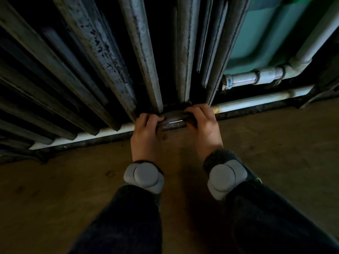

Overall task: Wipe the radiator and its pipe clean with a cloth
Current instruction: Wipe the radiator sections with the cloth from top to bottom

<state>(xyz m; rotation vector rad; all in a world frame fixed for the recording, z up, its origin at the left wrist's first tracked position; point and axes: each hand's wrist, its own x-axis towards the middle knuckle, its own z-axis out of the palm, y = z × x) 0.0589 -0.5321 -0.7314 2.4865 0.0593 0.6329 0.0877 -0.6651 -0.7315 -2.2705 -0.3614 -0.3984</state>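
Brown flooring [55, 189] fills the foreground, crossed by two dark sleeves [128, 217] with grey pods [144, 176] strapped at the wrists. The left hand [145, 132] and right hand [203, 125] sit close together, fingers curled tight on the ends of a dark cloth [173, 118]. It is stretched between them over the white pipe [256, 99]. Just behind rise the mottled grey columns of the radiator [113, 57], with a teal wall [260, 39] to their right.

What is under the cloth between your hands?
The white pipe enters from both sides, below the radiator. The stretch beneath the cloth, left hand and right hand is hidden.
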